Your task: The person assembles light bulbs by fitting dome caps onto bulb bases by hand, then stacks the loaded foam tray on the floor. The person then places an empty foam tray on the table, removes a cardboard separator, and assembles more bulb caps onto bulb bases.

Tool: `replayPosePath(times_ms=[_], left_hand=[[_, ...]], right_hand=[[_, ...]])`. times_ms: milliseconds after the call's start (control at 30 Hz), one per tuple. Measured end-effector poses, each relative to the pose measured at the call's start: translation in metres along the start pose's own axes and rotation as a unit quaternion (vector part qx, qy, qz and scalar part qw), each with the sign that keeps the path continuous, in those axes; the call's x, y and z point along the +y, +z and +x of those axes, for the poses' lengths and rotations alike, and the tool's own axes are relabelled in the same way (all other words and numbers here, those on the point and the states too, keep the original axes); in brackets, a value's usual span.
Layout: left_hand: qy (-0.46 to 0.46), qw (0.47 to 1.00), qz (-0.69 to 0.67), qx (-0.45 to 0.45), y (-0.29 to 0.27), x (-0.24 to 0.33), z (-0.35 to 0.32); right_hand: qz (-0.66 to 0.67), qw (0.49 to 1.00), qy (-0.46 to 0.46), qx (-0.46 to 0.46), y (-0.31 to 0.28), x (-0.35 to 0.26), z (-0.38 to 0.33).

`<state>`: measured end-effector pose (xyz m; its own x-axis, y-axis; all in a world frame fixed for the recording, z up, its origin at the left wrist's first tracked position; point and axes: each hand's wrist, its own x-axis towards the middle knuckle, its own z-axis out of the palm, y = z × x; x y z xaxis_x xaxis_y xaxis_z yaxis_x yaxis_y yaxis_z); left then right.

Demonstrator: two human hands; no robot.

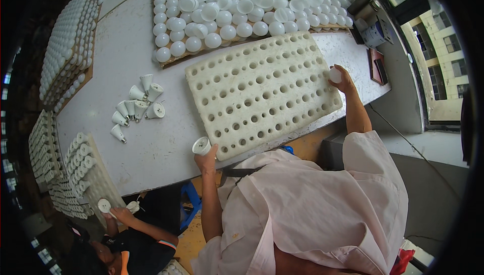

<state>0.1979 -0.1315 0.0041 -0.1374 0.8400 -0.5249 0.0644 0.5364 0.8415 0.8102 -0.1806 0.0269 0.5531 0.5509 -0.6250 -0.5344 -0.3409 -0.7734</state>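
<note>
My left hand (206, 162) is closed around a white cone-shaped bulb housing (201, 146), its wide end up, beside the near left corner of a foam tray. That foam tray (252, 80) is off-white, with rows of round holes and nothing standing in them. At its right edge my right hand (345, 81) grips a white dome-shaped bulb cover (336, 75). A loose group of bulb housings (135, 108) lies on the table left of the tray. Behind the tray, many white bulb covers (227, 32) sit in rows on a board, with more piled loosely on top.
Stacked boards of bulb covers (68, 43) stand at the far left of the white table (166, 159). Trays of housings (78, 164) are at the left end. A co-worker's hands (121, 215) hold parts there. A dark phone-like object (379, 68) lies near the window.
</note>
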Motion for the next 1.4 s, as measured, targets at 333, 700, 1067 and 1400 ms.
replayPosePath(times_ms=[333,700,1067,1400], left_hand=[[0.06,0.994,0.085,0.031,0.008,-0.002,-0.016],[0.018,0.998,-0.016,0.058,-0.024,-0.005,0.013],[0.065,0.995,-0.044,0.062,-0.07,0.029,0.037],[0.097,0.987,-0.006,-0.126,-0.049,0.054,0.015]], right_hand=[[-0.22,0.962,-0.143,-0.071,-0.011,0.009,-0.001],[-0.53,0.787,-0.293,-0.114,0.003,0.02,-0.021],[-0.529,0.747,-0.401,0.037,0.103,0.032,-0.104],[-0.649,0.602,-0.459,-0.076,0.202,0.106,-0.158]])
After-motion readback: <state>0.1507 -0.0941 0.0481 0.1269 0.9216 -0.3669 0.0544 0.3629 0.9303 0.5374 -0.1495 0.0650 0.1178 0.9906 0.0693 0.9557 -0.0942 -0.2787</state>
